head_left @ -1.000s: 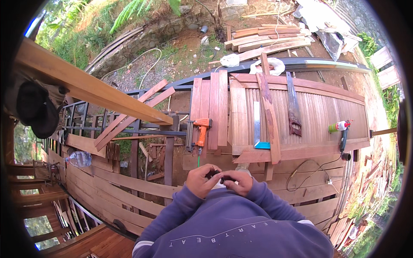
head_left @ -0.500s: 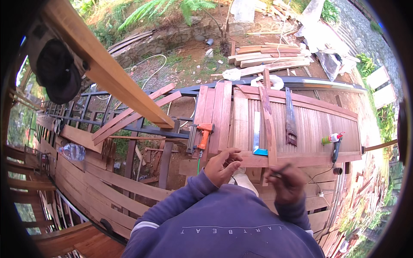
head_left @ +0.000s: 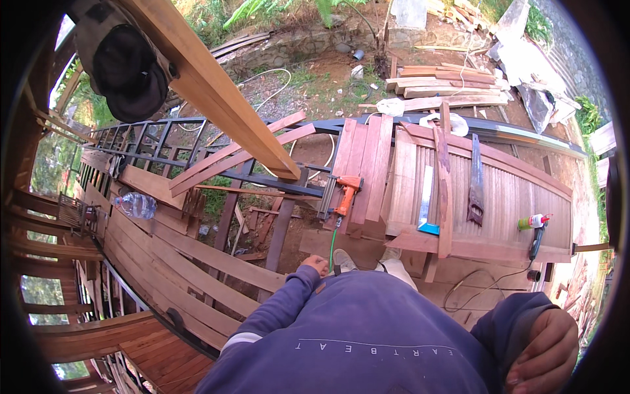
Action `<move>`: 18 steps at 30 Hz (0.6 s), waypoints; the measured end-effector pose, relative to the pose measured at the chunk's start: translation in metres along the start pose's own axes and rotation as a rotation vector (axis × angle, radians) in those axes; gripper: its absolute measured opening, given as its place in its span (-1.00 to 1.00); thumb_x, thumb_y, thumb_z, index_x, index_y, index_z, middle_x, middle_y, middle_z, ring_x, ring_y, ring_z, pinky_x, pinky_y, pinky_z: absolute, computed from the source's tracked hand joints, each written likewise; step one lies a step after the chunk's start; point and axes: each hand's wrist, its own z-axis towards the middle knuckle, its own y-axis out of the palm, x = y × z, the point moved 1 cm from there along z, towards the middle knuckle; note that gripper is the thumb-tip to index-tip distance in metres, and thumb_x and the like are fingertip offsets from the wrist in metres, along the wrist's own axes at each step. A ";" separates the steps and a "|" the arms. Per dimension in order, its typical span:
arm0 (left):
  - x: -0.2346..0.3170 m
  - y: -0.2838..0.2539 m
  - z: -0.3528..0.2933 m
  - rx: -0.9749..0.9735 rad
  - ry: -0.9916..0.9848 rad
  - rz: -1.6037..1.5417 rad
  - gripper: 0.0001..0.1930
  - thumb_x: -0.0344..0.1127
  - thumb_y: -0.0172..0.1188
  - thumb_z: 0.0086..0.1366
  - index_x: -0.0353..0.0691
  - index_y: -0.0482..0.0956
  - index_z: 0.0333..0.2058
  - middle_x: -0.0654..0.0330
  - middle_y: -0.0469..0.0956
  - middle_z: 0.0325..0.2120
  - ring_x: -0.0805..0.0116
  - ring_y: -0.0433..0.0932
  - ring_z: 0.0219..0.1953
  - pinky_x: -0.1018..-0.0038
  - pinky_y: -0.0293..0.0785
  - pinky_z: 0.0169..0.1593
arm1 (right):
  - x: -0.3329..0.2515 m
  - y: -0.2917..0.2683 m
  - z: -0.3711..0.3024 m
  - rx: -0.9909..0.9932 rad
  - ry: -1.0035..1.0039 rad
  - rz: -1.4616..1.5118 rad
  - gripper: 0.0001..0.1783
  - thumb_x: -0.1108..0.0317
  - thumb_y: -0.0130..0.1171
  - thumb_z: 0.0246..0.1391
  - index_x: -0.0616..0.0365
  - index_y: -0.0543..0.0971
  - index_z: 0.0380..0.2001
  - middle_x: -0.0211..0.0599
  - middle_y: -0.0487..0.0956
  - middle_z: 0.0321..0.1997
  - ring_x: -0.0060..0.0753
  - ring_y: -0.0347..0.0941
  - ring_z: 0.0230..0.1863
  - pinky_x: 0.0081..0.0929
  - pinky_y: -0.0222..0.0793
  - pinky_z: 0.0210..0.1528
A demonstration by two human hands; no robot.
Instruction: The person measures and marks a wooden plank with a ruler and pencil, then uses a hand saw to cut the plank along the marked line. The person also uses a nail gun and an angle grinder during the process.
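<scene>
My left hand (head_left: 317, 264) hangs in front of my belly, loosely open, with nothing visible in it. The green hose of an orange nail gun (head_left: 348, 196) runs just to its right. At the lower right my right hand (head_left: 546, 354) is raised close to the camera, its fingers curled together; whatever is in them is hidden. Ahead lies a slatted wooden panel (head_left: 499, 197). On it are a narrow wooden strip (head_left: 444, 190), a try square (head_left: 427, 200) with a blue stock, and a handsaw (head_left: 475, 187). The nail gun rests on reddish boards (head_left: 363, 148) left of the panel.
A glue bottle (head_left: 533, 222) and a dark corded tool (head_left: 538, 240) lie at the panel's right end. A thick wooden beam (head_left: 223, 98) with a black cap (head_left: 131, 72) slants across the upper left. Left are planks (head_left: 174, 262) and a plastic bottle (head_left: 136, 205). Stacked lumber (head_left: 446, 85) lies farther back.
My right hand has swung down and right from the strip, near the camera; the dark, slim thing it held is now out of sight. My left hand has lowered leftward. The view has shifted left.
</scene>
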 end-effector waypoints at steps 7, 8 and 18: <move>-0.082 -0.056 0.015 0.202 -0.209 0.132 -0.74 -0.19 0.19 0.30 -0.31 0.58 -0.28 0.14 0.63 -0.51 0.38 0.62 -0.53 0.43 0.55 -0.43 | -0.022 0.002 -0.005 0.135 -0.184 -0.136 -0.78 0.70 0.33 -0.23 0.17 0.63 -0.47 -0.40 0.64 -0.42 -0.57 0.56 -0.43 -0.69 0.46 -0.29; -0.081 -0.057 0.013 0.217 -0.232 0.135 -0.74 -0.19 0.18 0.30 -0.32 0.58 -0.29 0.15 0.63 -0.52 0.39 0.61 -0.55 0.44 0.55 -0.44 | -0.023 0.004 -0.002 0.138 -0.169 -0.150 -0.78 0.69 0.32 -0.21 0.16 0.62 -0.45 -0.40 0.63 -0.42 -0.56 0.55 -0.43 -0.68 0.45 -0.29; -0.040 -0.048 0.013 0.187 -0.109 0.083 -0.77 -0.24 0.18 0.31 -0.33 0.57 -0.28 0.15 0.62 -0.52 0.41 0.59 -0.55 0.44 0.57 -0.43 | 0.003 0.028 0.014 0.151 -0.097 -0.160 -0.81 0.52 0.22 -0.04 0.05 0.59 -0.30 -0.41 0.57 -0.35 -0.49 0.49 -0.44 -0.57 0.40 -0.32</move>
